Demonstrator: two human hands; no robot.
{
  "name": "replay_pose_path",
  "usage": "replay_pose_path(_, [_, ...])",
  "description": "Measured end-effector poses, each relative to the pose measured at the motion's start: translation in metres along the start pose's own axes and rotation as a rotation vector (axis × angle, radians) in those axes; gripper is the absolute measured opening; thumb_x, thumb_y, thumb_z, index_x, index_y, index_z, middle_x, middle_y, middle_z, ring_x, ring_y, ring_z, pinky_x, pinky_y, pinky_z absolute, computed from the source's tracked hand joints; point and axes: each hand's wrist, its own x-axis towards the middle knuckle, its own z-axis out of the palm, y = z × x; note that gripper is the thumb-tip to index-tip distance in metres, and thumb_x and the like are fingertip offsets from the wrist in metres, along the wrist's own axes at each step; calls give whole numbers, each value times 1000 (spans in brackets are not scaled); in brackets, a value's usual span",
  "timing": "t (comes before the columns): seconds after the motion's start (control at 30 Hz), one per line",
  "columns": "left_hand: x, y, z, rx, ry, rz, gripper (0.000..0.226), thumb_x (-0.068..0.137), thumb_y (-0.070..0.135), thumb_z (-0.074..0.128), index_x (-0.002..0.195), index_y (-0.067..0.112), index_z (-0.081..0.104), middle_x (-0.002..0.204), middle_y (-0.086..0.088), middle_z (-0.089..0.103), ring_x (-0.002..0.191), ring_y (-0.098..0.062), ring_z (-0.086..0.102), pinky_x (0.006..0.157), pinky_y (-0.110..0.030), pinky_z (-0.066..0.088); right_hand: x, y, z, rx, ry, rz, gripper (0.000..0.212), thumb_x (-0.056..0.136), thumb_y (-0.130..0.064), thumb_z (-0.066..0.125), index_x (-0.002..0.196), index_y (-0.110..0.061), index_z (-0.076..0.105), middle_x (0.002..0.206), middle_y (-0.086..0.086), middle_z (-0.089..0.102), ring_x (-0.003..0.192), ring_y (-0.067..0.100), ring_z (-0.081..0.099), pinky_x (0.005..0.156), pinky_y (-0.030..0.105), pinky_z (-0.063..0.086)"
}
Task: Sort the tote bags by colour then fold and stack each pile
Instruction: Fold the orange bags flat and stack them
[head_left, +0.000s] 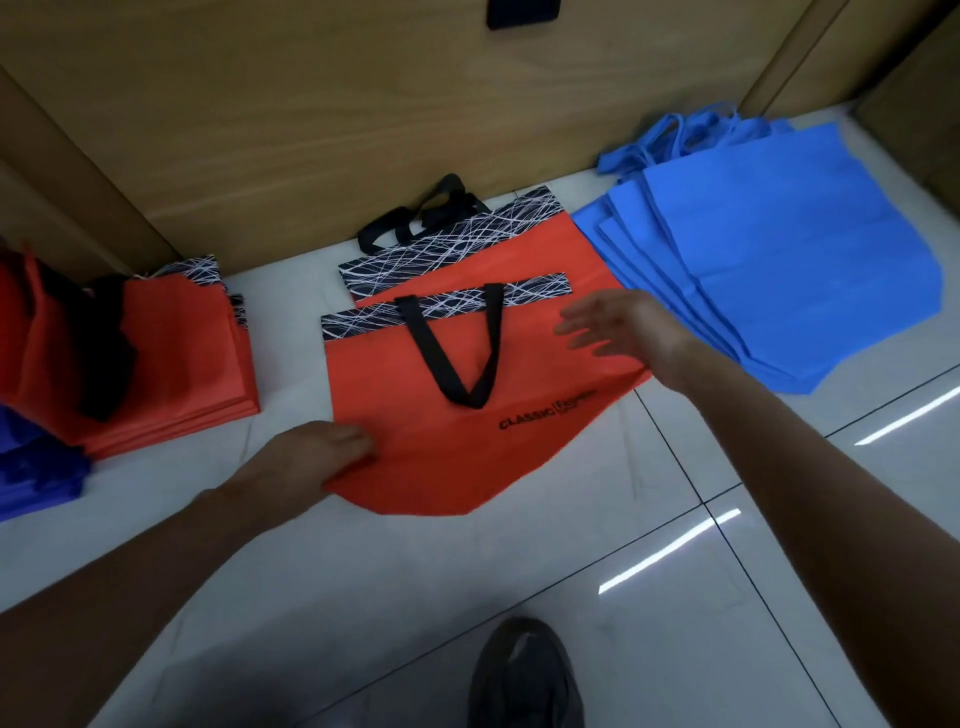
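Observation:
An orange tote bag (415, 447) with a black-and-white patterned top band and a black handle lies flat on the tiled floor in the middle. A second orange bag (545, 249) lies under it, further back. My left hand (317, 452) rests on the top bag's lower left corner; whether it pinches the edge I cannot tell. My right hand (623, 327) hovers with spread fingers over the bag's right edge. A folded stack of orange bags (192, 364) sits at the left. A fanned pile of light blue bags (779, 249) lies at the right.
Dark blue bags (36, 478) lie at the far left edge, with loose orange fabric above them. A wooden wall (363, 104) runs behind the bags. My shoe (524, 675) stands on the white floor tiles at the bottom.

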Motion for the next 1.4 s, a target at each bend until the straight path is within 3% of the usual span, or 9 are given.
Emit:
replay_pose_path(0.1, [-4, -1, 5, -46, -179, -65, 68, 53, 21, 78, 116, 23, 51, 113, -6, 65, 101, -17, 60, 76, -22, 51, 17, 14, 22, -497, -103, 146, 22, 94, -16, 44, 103, -6, 62, 96, 7, 61, 86, 22, 56, 77, 31, 43])
replay_pose_path(0.17, [-13, -2, 11, -109, -253, -92, 80, 64, 62, 66, 132, 22, 49, 136, -3, 49, 122, -10, 39, 98, -21, 37, 21, 34, 43, -855, -97, 184, 32, 94, -26, 43, 109, -2, 59, 111, 13, 59, 100, 26, 55, 89, 34, 43])
replay_pose_path(0.37, [-27, 7, 18, -101, -507, -224, 114, 50, 97, 28, 138, 39, -16, 145, 17, -29, 133, 2, -27, 110, -25, -17, 15, 56, 115, -481, 196, 101, 53, 83, -53, 60, 98, -2, 60, 102, 16, 62, 100, 33, 57, 83, 39, 48])
replay_pose_path(0.6, [-33, 13, 38, -158, -325, -225, 111, 64, 84, 48, 147, 27, 0, 152, 8, -13, 137, -4, -21, 113, -32, -7, 18, 32, 134, 103, 137, 123, 13, 88, -30, 62, 84, -17, 61, 92, 3, 64, 91, 19, 59, 79, 28, 45])
replay_pose_path(0.77, [-34, 8, 30, -219, -401, -214, 104, 65, 82, 44, 144, 36, -6, 149, 17, -22, 134, 3, -31, 110, -24, -16, 36, -23, 112, 476, 46, -99, 26, 85, -43, 49, 102, -26, 61, 102, -3, 65, 94, 11, 60, 85, 31, 40])
replay_pose_path(0.97, [-30, 3, 14, -255, -338, -223, 95, 64, 89, 34, 144, 38, 25, 153, 21, 5, 141, 2, -1, 115, -24, -2, 98, -62, 99, 304, 130, -190, 37, 89, -23, 55, 125, -13, 55, 124, 5, 59, 107, 13, 56, 88, 22, 42])
replay_pose_path(1.1, [-6, 2, 21, -165, -26, -230, 46, 91, 57, 39, 111, 23, 63, 105, 6, 61, 94, -14, 55, 87, -25, 34, 135, -41, 108, -99, 209, -203, 35, 94, -4, 44, 128, 2, 52, 120, 17, 59, 110, 26, 54, 94, 29, 39])
replay_pose_path(1.3, [63, -6, 28, -70, 111, -313, 40, 84, 23, 41, 119, 10, 54, 121, -10, 55, 108, -29, 55, 96, -33, 33, 115, -4, 113, -441, 274, -470, 43, 88, -2, 43, 131, 1, 49, 143, 16, 41, 134, 27, 35, 110, 22, 20])
replay_pose_path(1.4, [107, -8, 21, 46, -3, -324, 58, 89, 26, 42, 141, 4, 34, 151, -15, 27, 139, -29, 25, 114, -41, 17, 97, 18, 107, -748, 418, -728, 46, 83, -9, 38, 125, 4, 53, 136, 19, 48, 127, 31, 43, 108, 36, 32])
